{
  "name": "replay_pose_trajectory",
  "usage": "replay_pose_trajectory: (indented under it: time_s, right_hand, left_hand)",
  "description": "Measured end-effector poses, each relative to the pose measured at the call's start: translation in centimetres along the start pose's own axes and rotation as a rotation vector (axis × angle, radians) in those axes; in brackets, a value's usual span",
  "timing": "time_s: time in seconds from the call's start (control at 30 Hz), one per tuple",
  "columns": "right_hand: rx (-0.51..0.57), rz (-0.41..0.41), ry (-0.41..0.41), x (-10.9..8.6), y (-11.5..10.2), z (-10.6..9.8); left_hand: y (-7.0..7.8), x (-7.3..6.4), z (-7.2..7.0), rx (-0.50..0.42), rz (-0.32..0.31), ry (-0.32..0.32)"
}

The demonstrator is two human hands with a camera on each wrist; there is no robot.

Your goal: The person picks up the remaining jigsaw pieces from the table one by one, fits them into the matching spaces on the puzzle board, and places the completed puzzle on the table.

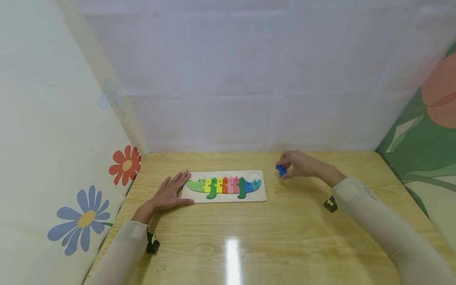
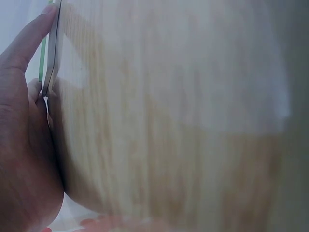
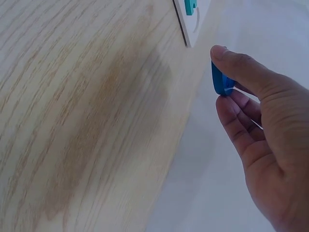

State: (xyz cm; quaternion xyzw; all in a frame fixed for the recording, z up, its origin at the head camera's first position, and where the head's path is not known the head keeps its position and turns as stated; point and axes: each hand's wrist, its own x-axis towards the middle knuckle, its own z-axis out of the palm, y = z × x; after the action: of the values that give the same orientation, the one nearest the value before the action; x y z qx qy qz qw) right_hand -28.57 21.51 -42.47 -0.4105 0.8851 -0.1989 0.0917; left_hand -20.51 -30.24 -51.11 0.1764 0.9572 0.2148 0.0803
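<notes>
A wooden crocodile puzzle board (image 1: 224, 199) lies flat on the table, its colourful pieces (image 1: 225, 185) running from a green head at left to a blue tail at right. A bare curved recess (image 1: 254, 175) shows at the board's upper right corner. My left hand (image 1: 170, 193) rests with spread, straight fingers on the board's left end. Right of the board, my right hand (image 1: 299, 164) pinches a blue puzzle piece (image 1: 281, 170) above the table between thumb and fingers. In the right wrist view that piece (image 3: 219, 79) is seen edge-on, partly hidden by the thumb.
The light wooden table (image 1: 199, 237) ends at a white cloth wall (image 1: 228, 99) behind the board. Flower-printed panels (image 1: 85, 217) stand at both sides. Each wrist carries a small black camera mount (image 1: 330, 204).
</notes>
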Motion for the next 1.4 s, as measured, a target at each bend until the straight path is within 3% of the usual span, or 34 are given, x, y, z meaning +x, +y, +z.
replay_pose_trajectory:
  time_s: [0.57,1.4]
  right_hand:
    - [-0.021,-0.039,0.014,1.4,0.0,1.1]
    - [-0.028,-0.055,-0.029,3.6,-1.0,2.0]
  left_hand:
    - [-0.1,0.0,0.1,0.014,0.002,0.001]
    - [-0.1,0.0,0.0,0.006,0.009,0.007]
